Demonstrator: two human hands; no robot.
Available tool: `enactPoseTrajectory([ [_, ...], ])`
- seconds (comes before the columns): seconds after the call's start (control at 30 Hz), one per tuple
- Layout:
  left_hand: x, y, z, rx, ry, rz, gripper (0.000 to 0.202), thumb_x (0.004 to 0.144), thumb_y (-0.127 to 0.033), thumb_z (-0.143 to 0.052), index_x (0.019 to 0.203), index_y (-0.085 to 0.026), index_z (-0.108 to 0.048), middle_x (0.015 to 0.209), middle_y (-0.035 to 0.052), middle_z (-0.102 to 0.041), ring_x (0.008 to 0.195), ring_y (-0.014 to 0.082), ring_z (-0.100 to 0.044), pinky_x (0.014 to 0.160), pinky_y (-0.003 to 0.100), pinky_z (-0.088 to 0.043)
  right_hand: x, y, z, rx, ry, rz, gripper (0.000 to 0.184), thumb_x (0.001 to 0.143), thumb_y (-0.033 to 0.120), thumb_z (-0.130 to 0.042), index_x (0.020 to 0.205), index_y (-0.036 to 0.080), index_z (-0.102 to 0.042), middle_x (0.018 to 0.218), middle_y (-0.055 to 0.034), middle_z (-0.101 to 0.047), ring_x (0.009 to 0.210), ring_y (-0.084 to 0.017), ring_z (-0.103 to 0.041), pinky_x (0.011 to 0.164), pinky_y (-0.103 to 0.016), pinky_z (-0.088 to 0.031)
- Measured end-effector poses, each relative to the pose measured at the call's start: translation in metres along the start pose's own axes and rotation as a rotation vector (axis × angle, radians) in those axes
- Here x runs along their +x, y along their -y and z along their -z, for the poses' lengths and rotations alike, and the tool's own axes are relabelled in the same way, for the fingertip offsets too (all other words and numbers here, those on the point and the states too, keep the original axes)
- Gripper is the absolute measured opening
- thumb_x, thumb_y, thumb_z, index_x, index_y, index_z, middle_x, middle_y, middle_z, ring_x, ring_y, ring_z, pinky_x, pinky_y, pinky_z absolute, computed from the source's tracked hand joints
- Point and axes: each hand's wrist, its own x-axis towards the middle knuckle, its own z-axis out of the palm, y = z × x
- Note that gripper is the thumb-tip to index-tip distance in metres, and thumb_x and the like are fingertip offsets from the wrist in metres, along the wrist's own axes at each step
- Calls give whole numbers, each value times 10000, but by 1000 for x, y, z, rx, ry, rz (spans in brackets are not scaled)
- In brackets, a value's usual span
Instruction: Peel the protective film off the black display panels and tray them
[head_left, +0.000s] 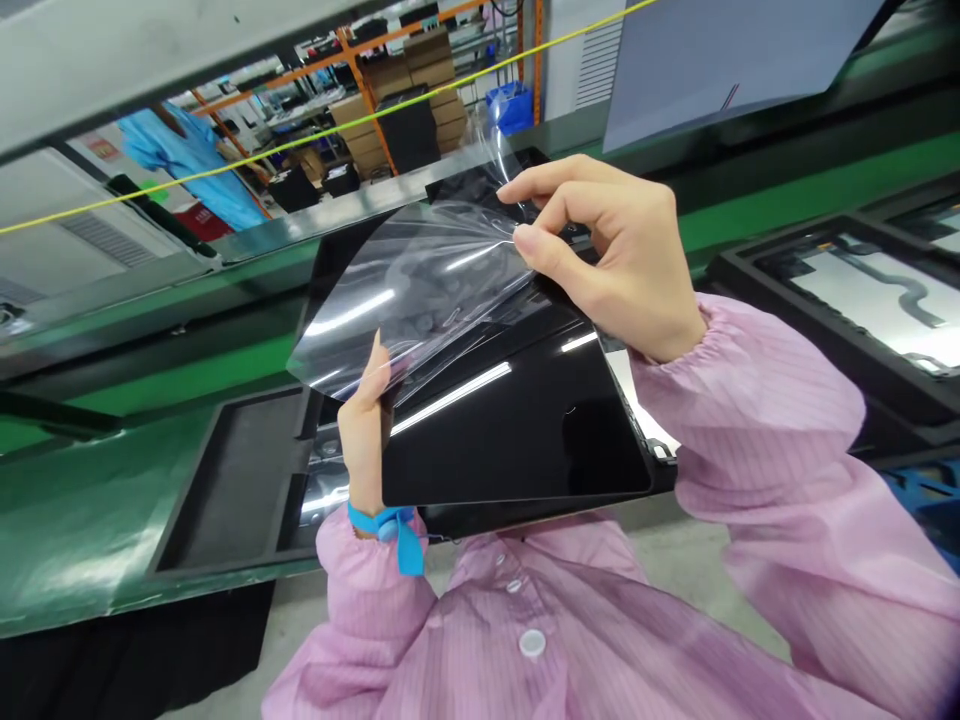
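A glossy black display panel [517, 420] is tilted up in front of my chest. My left hand [364, 430] grips its left edge, thumb at the front and the other fingers hidden behind it. A blue strap [397, 525] circles that wrist. Above the panel, my right hand [600, 240] pinches a clear plastic film [420, 290] between thumb and fingers. The film is creased and pulled up off the panel's upper part, spreading out to the left past my left thumb. The lower part of the black surface is bare and reflects the ceiling lights.
Black foam trays stand at the left [232, 480] and at the right, where a tray [840, 300] holds a bright panel with a grey cable. Beneath them lies a green bench surface [82, 500]. Behind run a metal rail [277, 235] and a yellow cord [315, 135].
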Motion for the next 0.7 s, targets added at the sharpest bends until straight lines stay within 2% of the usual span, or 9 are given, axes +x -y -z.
enactPoseTrajectory([
  [0.07,1,1,1,-42,14,-22,275,808,-145,-565,1033,-190,-716,1226,-25,-675,1299,188,-494,1131,286,-365,-1,-1,-1,18,1,-11,214,855,129,-616,660,158,-535,1027,-17,-649,968,-122,-611,890,-265,-472],
  [0.2,-2,0,3,-20,-11,-48,288,804,-110,-539,1017,-172,-723,1207,-21,-684,1285,177,-507,1149,271,-323,-6,-5,-4,61,-15,-22,196,860,136,-602,671,160,-555,1031,-38,-652,973,-136,-612,894,-287,-471],
  [0.3,-12,-6,1,31,-26,-55,370,830,-94,-503,1149,-174,-673,1298,-34,-626,1329,166,-452,1157,264,-297,-15,-9,-5,108,-57,-44,182,860,139,-593,680,158,-583,1025,-48,-659,965,-142,-619,882,-297,-469],
  [0.37,-20,-12,-3,23,23,-7,409,869,-126,-486,1253,-198,-606,1379,-55,-554,1357,163,-410,1143,268,-322,-22,-12,-7,129,-94,-79,175,858,141,-593,683,154,-596,1013,-58,-664,946,-141,-625,854,-291,-472],
  [0.47,-25,-17,-7,-6,111,35,381,925,-209,-452,1284,-230,-578,1417,-86,-509,1382,171,-368,1136,288,-331,-30,-15,-9,131,-142,-129,155,856,164,-600,701,157,-611,998,-69,-669,909,-142,-630,820,-297,-467],
  [0.63,-15,-8,-1,-18,137,4,327,927,-227,-475,1213,-240,-632,1333,-102,-584,1361,188,-396,1128,338,-342,-35,-14,-21,131,-127,-168,188,870,226,-606,688,180,-600,997,-52,-670,927,-140,-623,830,-315,-452],
  [0.7,-4,2,8,-26,139,55,315,916,-206,-480,1175,-231,-657,1253,-93,-642,1343,197,-424,1117,365,-363,-36,-16,-30,145,-93,-185,180,870,207,-600,693,173,-603,1000,-52,-670,942,-133,-624,849,-307,-455],
])
